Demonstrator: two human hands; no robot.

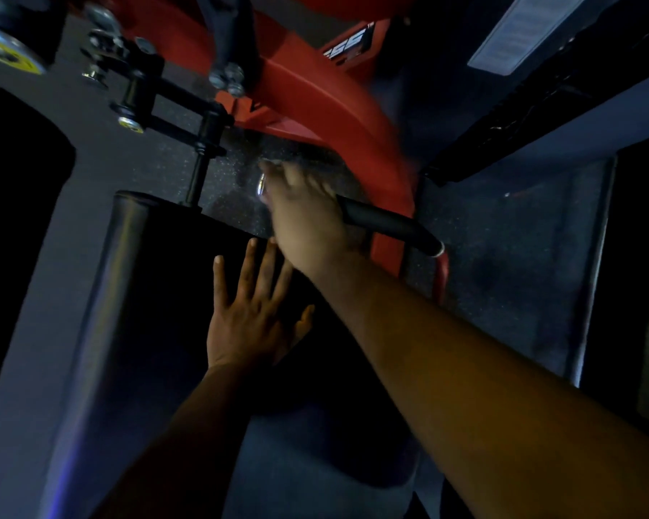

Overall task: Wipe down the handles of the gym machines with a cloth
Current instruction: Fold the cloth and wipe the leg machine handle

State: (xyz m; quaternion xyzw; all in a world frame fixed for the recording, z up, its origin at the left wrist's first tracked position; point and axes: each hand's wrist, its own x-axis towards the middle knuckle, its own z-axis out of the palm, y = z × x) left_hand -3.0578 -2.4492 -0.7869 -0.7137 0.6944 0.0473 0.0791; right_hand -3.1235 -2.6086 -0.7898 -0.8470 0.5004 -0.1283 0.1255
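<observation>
Speckled gym floor (233, 192) lies under a red machine frame (338, 118). Left hand (248, 320) rests flat, fingers spread, on a black pad (158, 279). At one o'clock from it, right hand (308, 219) grips the black handle (386, 222)

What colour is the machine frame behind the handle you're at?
Red frame, black handle grip, seen in the head view.

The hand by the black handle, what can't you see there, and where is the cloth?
Head view, dim and blurry:
- Right hand: its own back hides the fingers, so its grip on the black handle cannot be told.
- Cloth: none can be made out; only a blurred pale smear beside the knuckles.
- Red frame: its label is blurred and half hidden.
- Left hand lies flat on the black pad, which fades into darkness.
</observation>
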